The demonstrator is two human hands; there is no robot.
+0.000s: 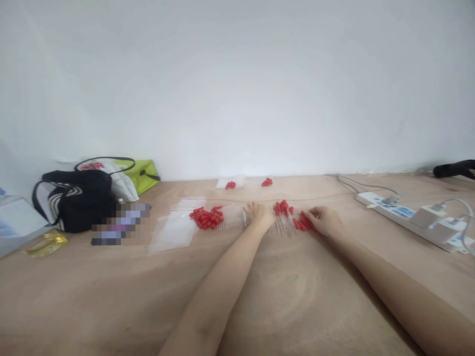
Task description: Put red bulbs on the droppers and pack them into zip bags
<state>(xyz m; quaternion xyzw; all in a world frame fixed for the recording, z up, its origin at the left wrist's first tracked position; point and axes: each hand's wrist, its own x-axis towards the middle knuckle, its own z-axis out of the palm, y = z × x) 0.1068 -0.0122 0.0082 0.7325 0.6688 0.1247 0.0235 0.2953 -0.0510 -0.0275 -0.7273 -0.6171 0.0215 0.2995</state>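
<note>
On the wooden table, my left hand (259, 214) reaches over a row of thin clear sticks (233, 216); its fingers are bent, and what they hold, if anything, is too small to make out. My right hand (325, 220) is closed at the fingertips on a red piece (308, 220) beside a few loose red pieces (301, 224). Between the hands lie clear sticks with red ends (283, 210), pointing toward me. Left of the row is a heap of red pieces (208, 218), next to clear plastic bags (178, 225).
Two small red groups (230, 185) (266, 182) lie near the wall. At the left are a black bag (83, 200), a green bag (143, 178) and a yellow wrapper (46, 244). A power strip (382, 208) with chargers and cables stands at the right.
</note>
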